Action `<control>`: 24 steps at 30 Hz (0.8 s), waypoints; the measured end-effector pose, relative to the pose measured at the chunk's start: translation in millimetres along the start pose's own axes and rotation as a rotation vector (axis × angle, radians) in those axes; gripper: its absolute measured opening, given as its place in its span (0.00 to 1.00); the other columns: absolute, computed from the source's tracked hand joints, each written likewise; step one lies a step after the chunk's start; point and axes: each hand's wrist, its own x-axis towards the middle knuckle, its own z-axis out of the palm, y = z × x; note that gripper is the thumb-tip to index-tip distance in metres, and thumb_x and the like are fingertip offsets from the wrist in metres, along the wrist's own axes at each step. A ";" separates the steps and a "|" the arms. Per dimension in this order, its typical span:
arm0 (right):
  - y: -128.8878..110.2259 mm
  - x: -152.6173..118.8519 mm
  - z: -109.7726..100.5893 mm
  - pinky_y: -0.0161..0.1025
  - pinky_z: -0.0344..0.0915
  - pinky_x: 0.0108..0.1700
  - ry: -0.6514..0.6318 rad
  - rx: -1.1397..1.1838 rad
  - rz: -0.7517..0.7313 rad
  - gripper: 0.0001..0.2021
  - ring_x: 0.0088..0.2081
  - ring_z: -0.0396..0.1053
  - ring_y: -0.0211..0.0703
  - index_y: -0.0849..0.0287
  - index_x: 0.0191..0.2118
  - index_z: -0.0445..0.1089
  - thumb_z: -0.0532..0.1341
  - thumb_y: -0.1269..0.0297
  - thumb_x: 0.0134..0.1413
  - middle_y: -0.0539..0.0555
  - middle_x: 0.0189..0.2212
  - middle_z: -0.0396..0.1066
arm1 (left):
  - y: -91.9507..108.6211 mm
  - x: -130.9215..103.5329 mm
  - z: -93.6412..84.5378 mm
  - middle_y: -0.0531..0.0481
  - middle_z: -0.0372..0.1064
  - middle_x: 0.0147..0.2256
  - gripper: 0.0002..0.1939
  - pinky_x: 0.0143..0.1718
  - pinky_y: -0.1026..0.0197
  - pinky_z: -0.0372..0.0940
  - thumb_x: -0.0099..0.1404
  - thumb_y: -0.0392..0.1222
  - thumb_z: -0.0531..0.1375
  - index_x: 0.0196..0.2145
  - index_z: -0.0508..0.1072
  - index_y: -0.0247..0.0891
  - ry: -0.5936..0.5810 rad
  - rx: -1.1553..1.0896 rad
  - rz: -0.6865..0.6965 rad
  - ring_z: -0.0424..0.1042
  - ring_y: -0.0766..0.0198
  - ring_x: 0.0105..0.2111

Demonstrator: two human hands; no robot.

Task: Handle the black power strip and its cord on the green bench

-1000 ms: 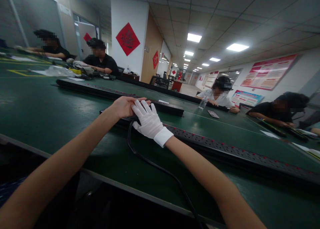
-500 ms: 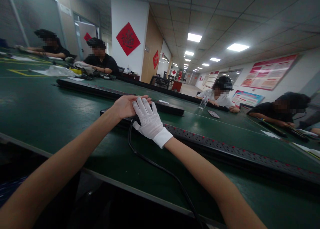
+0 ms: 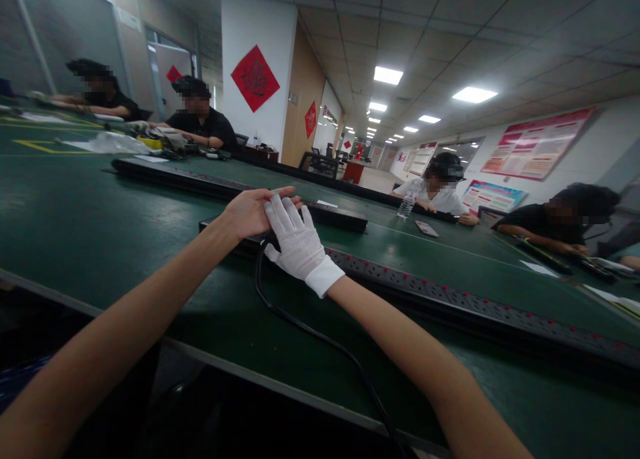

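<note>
you have two hands over one long black power strip with red switches (image 3: 450, 299), which lies on the dark green table (image 3: 75, 219) and runs from under your hands off toward the right edge of the view. one black cable (image 3: 310, 329) leaves its near end and drops over the table's front edge, where it is cut off from sight. two more long black strips (image 3: 200, 182) lie farther back, and four other people sit around the table, one with a clear plastic water bottle (image 3: 407, 205) beside them. your bare left hand (image 3: 250, 212) reaches in from the left, fingers loosely curled around the fingertips of your right hand in its white fabric glove (image 3: 297, 242). the gloved hand lies flat, fingers spread and extended, palm down on the strip's near end. the strip's end itself is hidden under both hands, so whether either hand grips it cannot be told. both forearms stretch forward, meeting at the strip.
</note>
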 end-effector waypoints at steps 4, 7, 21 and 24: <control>0.1 -0.1 -0.4 0.53 0.30 0.59 0.002 0.001 0.002 0.37 0.61 0.32 0.52 0.63 0.61 0.39 0.56 0.59 0.48 0.57 0.61 0.34 | 0.3 -0.2 2.3 0.37 0.68 0.40 0.16 0.41 0.52 0.65 0.58 0.30 0.47 0.43 0.68 0.29 0.018 -0.001 0.016 0.68 0.54 0.42; 0.3 0.2 -1.2 0.53 0.29 0.59 -0.003 0.008 0.002 0.37 0.61 0.31 0.52 0.63 0.61 0.39 0.56 0.59 0.48 0.58 0.61 0.35 | 0.1 0.0 3.0 0.38 0.68 0.40 0.16 0.41 0.54 0.65 0.58 0.28 0.48 0.42 0.68 0.30 0.017 -0.013 0.012 0.68 0.55 0.42; 1.4 1.4 0.7 0.55 0.25 0.58 -0.008 -0.025 -0.006 0.37 0.61 0.24 0.52 0.65 0.60 0.42 0.57 0.58 0.46 0.60 0.61 0.34 | -5.2 0.3 9.5 0.40 0.64 0.48 0.18 0.48 0.56 0.60 0.63 0.32 0.46 0.49 0.64 0.30 -0.028 0.106 0.041 0.63 0.57 0.48; 1.1 1.4 -0.4 0.55 0.26 0.58 -0.013 -0.035 -0.004 0.37 0.61 0.24 0.52 0.65 0.60 0.41 0.57 0.58 0.46 0.60 0.61 0.34 | -5.5 -1.2 11.6 0.38 0.64 0.47 0.18 0.48 0.55 0.59 0.64 0.35 0.45 0.50 0.63 0.27 -0.019 0.101 0.039 0.63 0.56 0.48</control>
